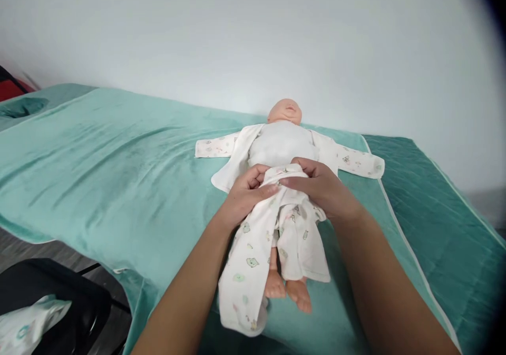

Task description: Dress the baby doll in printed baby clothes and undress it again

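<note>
A baby doll [285, 111] lies on its back, its head toward the wall and its bare feet [299, 294] toward me. It wears an open white printed shirt [360, 161] with both sleeves spread wide. Over its legs hangs a pair of white printed baby pants [247, 270], one pant leg draping past the foot on the left. My left hand [250, 190] is closed, pinching the waistband. My right hand [322, 189] is closed too, gripping the waistband on the other side. Both thumbs nearly meet at the middle. Whether the doll's legs are inside the pants, I cannot tell.
A teal blanket [118, 160] covers the bed, with a darker green quilted cover [435, 212] at the right. The white wall [237, 38] rises behind. At lower left stands a black chair [59, 281] with a white printed package [33, 323] on it.
</note>
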Demonstrator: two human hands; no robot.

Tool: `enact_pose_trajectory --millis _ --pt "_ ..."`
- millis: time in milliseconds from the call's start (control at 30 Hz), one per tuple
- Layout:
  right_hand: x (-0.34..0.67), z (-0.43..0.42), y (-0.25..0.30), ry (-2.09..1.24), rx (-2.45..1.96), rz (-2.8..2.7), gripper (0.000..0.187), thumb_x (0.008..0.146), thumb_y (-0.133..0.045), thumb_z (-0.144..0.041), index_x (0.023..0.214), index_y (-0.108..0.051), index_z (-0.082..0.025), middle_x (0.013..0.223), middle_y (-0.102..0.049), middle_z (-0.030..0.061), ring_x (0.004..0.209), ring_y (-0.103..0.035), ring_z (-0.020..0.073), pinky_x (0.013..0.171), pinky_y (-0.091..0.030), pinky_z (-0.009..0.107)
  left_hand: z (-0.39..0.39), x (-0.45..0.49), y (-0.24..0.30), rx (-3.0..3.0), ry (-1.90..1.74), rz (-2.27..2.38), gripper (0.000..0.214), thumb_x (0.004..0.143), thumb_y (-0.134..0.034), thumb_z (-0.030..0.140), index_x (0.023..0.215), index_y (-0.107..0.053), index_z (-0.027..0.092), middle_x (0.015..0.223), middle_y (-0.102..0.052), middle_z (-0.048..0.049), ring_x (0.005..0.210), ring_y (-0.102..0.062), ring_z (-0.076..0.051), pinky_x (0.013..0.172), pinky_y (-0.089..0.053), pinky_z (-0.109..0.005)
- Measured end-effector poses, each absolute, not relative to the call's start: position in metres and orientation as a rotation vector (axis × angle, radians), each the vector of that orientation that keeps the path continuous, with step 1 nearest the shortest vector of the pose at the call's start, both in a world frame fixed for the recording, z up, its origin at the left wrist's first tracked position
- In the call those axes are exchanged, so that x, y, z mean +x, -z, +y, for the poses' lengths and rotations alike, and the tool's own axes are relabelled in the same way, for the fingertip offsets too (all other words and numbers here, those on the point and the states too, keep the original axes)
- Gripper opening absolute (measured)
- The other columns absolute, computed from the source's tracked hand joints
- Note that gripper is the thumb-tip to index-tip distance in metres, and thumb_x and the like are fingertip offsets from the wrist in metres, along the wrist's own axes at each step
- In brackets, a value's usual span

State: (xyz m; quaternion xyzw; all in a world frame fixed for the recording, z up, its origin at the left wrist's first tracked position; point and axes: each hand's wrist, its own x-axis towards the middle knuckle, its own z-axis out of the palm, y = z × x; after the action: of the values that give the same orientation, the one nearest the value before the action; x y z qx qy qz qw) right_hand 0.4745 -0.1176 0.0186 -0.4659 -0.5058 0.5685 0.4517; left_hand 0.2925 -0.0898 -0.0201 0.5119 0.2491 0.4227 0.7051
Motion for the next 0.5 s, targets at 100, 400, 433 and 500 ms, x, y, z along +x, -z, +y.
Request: enact_pose_trajectory --millis 100,400,433,500 --pt "0.4704 -0.1201 -0.0168 -1.45 -1.019 -1.058 0.03 0.076 -0.079 -0.034 0.074 -0.052 -0.021 0.063 -0.053 -0.0061 0.053 -0.046 0.0095 0.05 -0.037 0.023 -0.0909 0.29 0.0182 1.197 -0.849 0.531 0.05 0.067 -0.086 0.03 0.11 -0.063 0.021 0.091 -0.064 0.0 0.078 -0.06 -0.013 0.066 -0.047 -0.022" --pt "0.4736 -0.1194 -0.0188 -1.466 -1.13 -1.393 0.03 0.072 -0.082 -0.037 0.083 -0.059 -0.021 0.072 -0.057 -0.0051 0.062 -0.05 0.0105 0.054 -0.038 0.022 -0.0902 0.2882 0.0257 0.991 -0.94 0.471 0.031 0.073 -0.08 0.03 0.09 -0.058 0.018 0.076 -0.059 0.0025 0.06 -0.056 -0.009 0.054 -0.045 -0.02" --pt "0.4749 -0.1193 -0.0205 -1.463 -1.173 -1.492 0.031 0.07 -0.084 -0.036 0.086 -0.062 -0.021 0.075 -0.059 -0.0043 0.065 -0.051 0.0114 0.055 -0.039 0.023 -0.0903 0.2881 0.0267 0.977 -0.944 0.46 0.031 0.073 -0.08 0.03 0.089 -0.057 0.018 0.075 -0.06 0.0026 0.059 -0.056 -0.009 0.054 -0.045 -0.02" --pt "0.4765 -0.1196 -0.0239 -1.466 -1.249 -1.675 0.033 0.068 -0.085 -0.037 0.091 -0.067 -0.021 0.08 -0.063 -0.0025 0.07 -0.055 0.0137 0.058 -0.041 0.024 -0.0905 0.2877 0.0275 0.965 -0.943 0.455 0.032 0.073 -0.081 0.032 0.087 -0.056 0.019 0.073 -0.06 0.0026 0.058 -0.056 -0.01 0.053 -0.044 -0.02"
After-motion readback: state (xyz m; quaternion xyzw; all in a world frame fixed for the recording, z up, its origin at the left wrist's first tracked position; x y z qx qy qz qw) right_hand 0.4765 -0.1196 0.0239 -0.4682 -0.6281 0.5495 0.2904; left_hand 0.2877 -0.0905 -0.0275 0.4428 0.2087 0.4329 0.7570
